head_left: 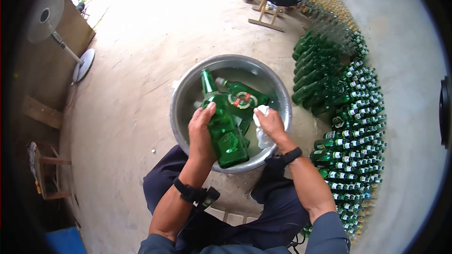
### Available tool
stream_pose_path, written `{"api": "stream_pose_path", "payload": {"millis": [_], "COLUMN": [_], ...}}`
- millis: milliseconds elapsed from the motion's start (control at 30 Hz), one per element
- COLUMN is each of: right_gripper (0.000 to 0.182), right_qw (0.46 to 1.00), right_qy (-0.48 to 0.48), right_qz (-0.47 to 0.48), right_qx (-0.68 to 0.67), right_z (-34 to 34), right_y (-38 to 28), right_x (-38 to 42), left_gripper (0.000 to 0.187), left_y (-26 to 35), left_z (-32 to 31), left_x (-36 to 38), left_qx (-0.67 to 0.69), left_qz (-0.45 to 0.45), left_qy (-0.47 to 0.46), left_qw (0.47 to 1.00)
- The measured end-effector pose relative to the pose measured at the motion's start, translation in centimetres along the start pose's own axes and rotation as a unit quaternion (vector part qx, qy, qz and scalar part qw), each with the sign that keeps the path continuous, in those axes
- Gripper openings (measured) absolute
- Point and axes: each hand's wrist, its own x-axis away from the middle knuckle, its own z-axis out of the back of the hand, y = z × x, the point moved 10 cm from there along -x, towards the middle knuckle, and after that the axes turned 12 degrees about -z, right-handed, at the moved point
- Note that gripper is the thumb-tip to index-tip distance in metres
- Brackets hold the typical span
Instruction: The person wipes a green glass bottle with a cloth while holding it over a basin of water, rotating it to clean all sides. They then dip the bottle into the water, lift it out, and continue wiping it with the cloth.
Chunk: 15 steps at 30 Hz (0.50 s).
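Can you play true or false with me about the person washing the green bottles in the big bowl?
1. The left hand holds a green bottle over the metal basin. True.
2. The right hand is empty. False: it grips a white cloth.
3. Another bottle with a red and white label lies in the basin. True.
4. The many laid-out bottles are on the person's left. False: they lie on the floor to the right.
5. A standing fan is on the far left. True.
6. The basin is made of blue plastic. False: it is shiny grey metal.
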Motion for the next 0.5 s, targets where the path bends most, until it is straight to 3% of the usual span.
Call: {"api": "stream_pose_path", "payload": {"millis": [133, 200, 267, 300, 400, 500], "right_gripper": [0.07, 0.068, 0.064, 0.076, 0.08, 0.078], "right_qw": [0.986, 0.983, 0.963, 0.957, 0.922, 0.926], "right_qy": [0.031, 0.048, 0.018, -0.021, 0.018, 0.01], "right_qz": [-0.07, -0.049, 0.041, 0.072, 0.122, 0.118], "right_qx": [0.151, 0.169, 0.264, 0.28, 0.367, 0.359], "right_z": [-0.9, -1.1, -2.4, -3.8, -5.6, -6.5], "right_y": [1.7, 1.1, -1.1, -0.6, 0.7, 1.7], "right_x": [0.9, 2.2, 3.5, 3.3, 3.8, 3.4], "left_gripper": [0.032, 0.03, 0.029, 0.025, 0.023, 0.025], "left_y": [0.3, 0.7, 1.1, 1.6, 1.4, 1.7], "left_z": [-0.6, 0.1, 0.5, 0.3, 0.3, 0.1], "left_x": [0.6, 0.9, 1.0, 1.3, 1.5, 1.7], "left_qx": [0.039, 0.008, 0.006, 0.027, 0.065, 0.063], "left_qz": [0.031, 0.038, 0.035, 0.036, 0.05, 0.053], "left_qy": [-0.012, -0.002, 0.005, 0.01, 0.013, 0.012], "left_qw": [0.999, 0.999, 0.999, 0.999, 0.997, 0.997]}}
